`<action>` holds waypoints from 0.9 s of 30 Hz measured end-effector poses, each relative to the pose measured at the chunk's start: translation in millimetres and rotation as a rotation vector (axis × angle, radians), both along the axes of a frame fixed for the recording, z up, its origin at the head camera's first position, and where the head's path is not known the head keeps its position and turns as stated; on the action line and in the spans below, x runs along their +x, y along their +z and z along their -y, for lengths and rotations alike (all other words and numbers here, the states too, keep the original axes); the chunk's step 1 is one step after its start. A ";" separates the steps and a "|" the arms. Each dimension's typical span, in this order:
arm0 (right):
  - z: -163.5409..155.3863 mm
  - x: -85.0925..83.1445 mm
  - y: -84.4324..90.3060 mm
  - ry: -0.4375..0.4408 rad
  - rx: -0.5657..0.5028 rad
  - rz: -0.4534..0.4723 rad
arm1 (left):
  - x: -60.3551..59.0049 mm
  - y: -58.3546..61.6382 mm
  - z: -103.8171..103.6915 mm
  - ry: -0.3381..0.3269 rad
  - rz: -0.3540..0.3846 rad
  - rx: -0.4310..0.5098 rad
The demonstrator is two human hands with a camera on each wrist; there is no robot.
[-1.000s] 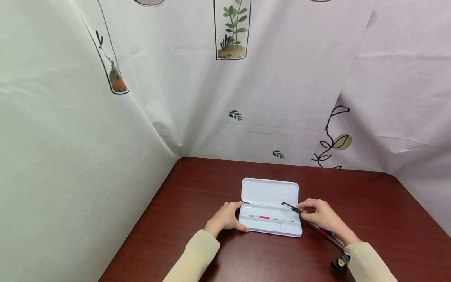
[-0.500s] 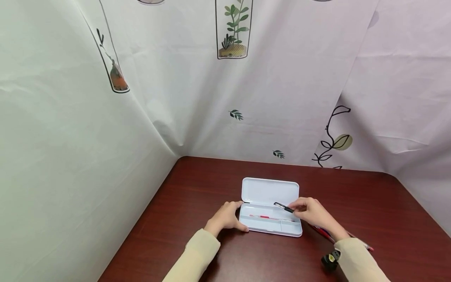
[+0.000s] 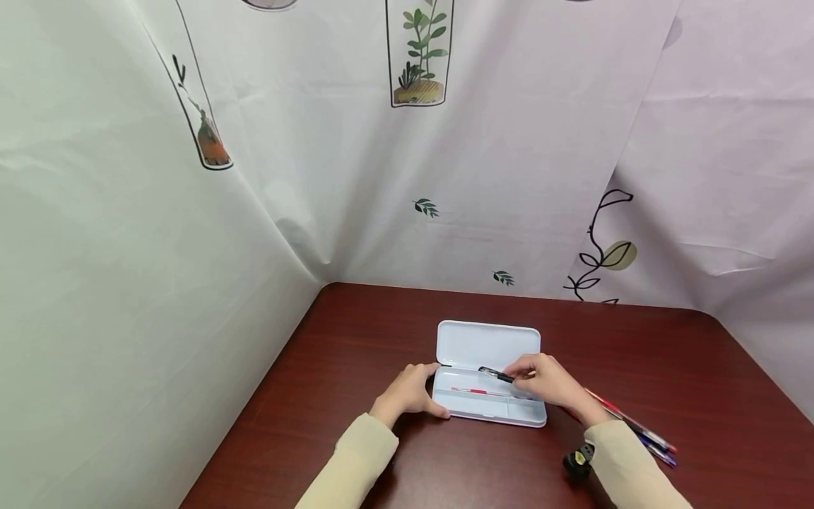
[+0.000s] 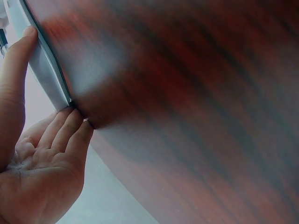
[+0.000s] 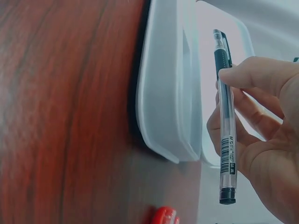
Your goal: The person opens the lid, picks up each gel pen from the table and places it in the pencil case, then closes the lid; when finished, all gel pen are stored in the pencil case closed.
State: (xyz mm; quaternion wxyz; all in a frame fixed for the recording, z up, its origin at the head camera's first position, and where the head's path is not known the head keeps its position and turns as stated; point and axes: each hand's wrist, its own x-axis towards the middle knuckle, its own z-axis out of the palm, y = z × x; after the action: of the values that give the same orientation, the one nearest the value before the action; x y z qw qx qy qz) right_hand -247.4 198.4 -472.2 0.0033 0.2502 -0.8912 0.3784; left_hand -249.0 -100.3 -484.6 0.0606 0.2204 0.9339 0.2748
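White plastic pencil case [image 3: 488,382], lid open, on a dark red wood-grain worktop [image 3: 356,332]. The right hand [image 3: 545,382] pinches a black-capped clear gel pen [image 3: 497,375] over the tray, above a red pen [image 3: 473,390] already lying inside. The left hand [image 3: 410,391] grips the case's left end, thumb on the near edge. Likely hazards: the pen could land across the tray's divider or rim and roll out; a loosened left grip could let the case slide. More pens [image 3: 636,428] lie to the right. Plant-printed white sheeting [image 3: 407,141] encloses the worktop.
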 end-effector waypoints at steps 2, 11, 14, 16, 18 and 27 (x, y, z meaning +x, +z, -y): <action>2.2 -0.9 -1.0 0.008 -0.009 -0.002 | 0.0 0.3 -0.2 0.002 -0.004 -0.003; 13.2 -1.9 -5.6 0.054 -0.032 0.024 | 1.7 1.6 -0.6 0.005 0.007 0.003; 17.5 -2.3 -6.1 0.070 -0.029 0.019 | 2.5 0.9 0.1 0.003 0.003 0.000; 20.1 -3.3 -6.5 0.085 -0.021 0.013 | 2.7 0.3 0.8 0.002 0.000 -0.001; 22.6 -4.5 -7.0 0.103 -0.016 0.006 | 2.5 -0.3 1.4 0.001 -0.003 0.000; 29.9 -8.2 -10.6 0.146 -0.015 -0.020 | 1.6 0.1 2.2 -0.006 -0.008 0.008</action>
State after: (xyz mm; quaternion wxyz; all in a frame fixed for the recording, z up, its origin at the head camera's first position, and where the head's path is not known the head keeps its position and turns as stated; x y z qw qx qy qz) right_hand -255.6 168.4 -482.7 -0.0138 0.3182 -0.8677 0.3816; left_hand -247.4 -102.5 -484.5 0.0570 0.2245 0.9323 0.2776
